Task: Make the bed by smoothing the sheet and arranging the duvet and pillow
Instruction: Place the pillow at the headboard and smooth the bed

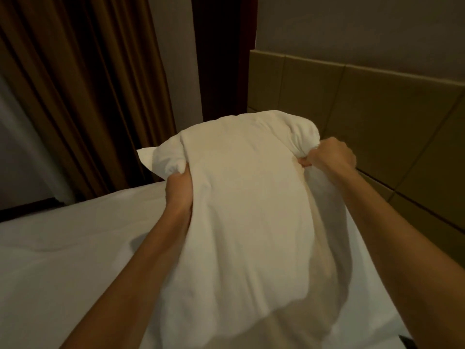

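Above white sheet (63, 248) — pillow (246, 197) gripped between both hands

A bedroom: white-sheeted bed (63, 248), padded headboard (364, 109), brown curtain (75, 84).

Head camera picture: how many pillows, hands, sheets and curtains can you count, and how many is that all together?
Pillows: 1, the white pillow, gripped at both sides
Hands: 2, the left hand and the right hand
Sheets: 1, the white sheet on the bed
Curtains: 1, the brown curtain
Total: 5
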### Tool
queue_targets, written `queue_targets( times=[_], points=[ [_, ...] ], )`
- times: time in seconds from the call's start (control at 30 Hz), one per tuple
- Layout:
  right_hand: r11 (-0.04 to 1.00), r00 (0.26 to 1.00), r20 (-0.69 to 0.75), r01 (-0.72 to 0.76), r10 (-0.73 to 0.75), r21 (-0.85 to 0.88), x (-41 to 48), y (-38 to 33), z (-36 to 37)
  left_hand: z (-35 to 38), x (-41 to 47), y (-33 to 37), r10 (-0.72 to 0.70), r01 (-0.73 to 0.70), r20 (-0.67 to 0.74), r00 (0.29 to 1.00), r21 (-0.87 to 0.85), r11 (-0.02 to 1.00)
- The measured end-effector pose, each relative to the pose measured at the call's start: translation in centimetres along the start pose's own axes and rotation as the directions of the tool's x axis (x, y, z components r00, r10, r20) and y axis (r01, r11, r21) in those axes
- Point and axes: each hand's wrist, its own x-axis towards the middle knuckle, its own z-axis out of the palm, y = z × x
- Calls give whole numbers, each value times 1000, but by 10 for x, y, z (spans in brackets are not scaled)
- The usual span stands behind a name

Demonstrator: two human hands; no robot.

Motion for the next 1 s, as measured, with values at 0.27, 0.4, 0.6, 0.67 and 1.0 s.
queue_targets(
  times=[0.27,0.4,0.6,0.67,1.0],
  points=[
    [982,994,-53,90,-100,-168,153,-13,13,94,74,36,-95,95,-10,995,-40,995],
    [952,989,-14,137,-147,-275,216,-20,43,129,111,18,-142,132,-34,989,-205,970],
    [844,931,283,334,-228,-419,218,-1,144,154,151,-62,-350,345,-23,936,234,909],
    [833,914,288,385,-286,-397,207,4,168,157,153,-78,-367,357,-12,930,264,896],
    [879,929,252,345,-270,-330,209,32,186,128,136,-114,-513,515,231,827,57,855]
  ],
)
